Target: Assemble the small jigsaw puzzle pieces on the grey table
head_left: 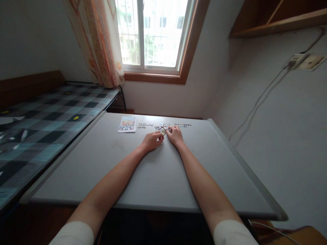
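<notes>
Small jigsaw puzzle pieces [160, 127] lie in a loose pile toward the far side of the grey table [158, 177]. At the pile's near left edge is my left hand [152, 140], its fingers curled in a pinch around a small dark red puzzle piece [160, 137]. My right hand [175, 135] rests on the pile's right side, fingers bent and closed on a piece at their tips, which are partly hidden. Rows of pieces spread left of the pile [145, 125] and right of it [185, 125]. A printed picture sheet [127, 124] lies flat at the left.
A bed with a checked cover [76, 105] stands along the table's left side. Behind the table are a window [160, 34] and a patterned curtain [102, 44]. On the right wall, a cable [258, 100] hangs from a socket [306, 62].
</notes>
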`<state>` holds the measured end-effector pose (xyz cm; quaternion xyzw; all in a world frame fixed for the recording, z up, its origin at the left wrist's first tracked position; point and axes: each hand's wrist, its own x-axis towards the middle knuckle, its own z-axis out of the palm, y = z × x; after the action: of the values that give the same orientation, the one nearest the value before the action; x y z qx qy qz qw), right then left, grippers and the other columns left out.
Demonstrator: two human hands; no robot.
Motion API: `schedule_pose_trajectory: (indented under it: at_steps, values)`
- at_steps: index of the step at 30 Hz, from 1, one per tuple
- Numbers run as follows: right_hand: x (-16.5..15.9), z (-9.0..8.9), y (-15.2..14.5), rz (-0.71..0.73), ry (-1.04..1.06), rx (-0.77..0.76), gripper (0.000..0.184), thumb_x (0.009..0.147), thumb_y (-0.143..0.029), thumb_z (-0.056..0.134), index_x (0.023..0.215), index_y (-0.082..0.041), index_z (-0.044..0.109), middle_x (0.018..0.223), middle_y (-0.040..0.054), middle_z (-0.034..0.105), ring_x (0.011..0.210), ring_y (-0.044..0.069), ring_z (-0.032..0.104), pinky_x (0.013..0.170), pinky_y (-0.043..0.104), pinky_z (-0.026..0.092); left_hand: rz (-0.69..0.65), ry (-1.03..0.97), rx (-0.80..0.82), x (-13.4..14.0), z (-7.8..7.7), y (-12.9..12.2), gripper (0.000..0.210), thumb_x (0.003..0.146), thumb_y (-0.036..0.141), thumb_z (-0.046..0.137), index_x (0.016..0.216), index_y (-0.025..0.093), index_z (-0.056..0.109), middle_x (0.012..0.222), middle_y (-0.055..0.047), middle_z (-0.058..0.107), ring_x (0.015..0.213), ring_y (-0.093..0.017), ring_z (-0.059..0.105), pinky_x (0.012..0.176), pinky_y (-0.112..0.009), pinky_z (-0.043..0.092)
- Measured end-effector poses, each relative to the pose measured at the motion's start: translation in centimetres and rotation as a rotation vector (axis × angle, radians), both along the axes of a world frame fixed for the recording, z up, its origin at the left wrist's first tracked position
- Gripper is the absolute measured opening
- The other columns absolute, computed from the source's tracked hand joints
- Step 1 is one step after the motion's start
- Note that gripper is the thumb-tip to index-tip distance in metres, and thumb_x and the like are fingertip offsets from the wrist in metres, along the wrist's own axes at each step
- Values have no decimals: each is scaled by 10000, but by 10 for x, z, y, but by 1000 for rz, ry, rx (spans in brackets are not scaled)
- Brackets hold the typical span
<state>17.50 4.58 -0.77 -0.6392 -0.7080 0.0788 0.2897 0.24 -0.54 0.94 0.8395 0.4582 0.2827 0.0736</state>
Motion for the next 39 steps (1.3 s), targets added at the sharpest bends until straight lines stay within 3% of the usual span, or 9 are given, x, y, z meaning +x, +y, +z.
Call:
schedule_pose_trajectory:
  at_steps: [20,24,30,39]
  values:
    - [7,-3,-1,85,164,127,161,730,-294,620,809,-157,653,811,55,641,701,154,565,778,307,459,0,2,9,0,-1,1,181,851,277,498,832,234,673,839,10,655,640,-102,557,598,-220,377]
    - [8,-2,-3,153,360,92,172,730,-326,603,772,-171,666,743,35,668,647,145,569,701,291,470,-7,-2,3,0,-3,1,179,852,267,495,835,231,669,848,11,656,634,-97,558,603,-220,383]
    - [14,0,-3,186,850,56,344,640,-460,680,773,-143,667,716,73,690,669,177,631,649,302,499,9,-26,-4,0,-2,1,175,859,293,506,896,237,668,860,16,663,642,-95,567,610,-216,392]
    - [17,1,-28,209,848,2,315,675,-403,623,826,-139,707,718,62,694,668,171,631,676,315,513,29,-43,28,0,-3,1,227,873,320,515,1045,256,648,885,13,669,657,-95,579,639,-208,409]
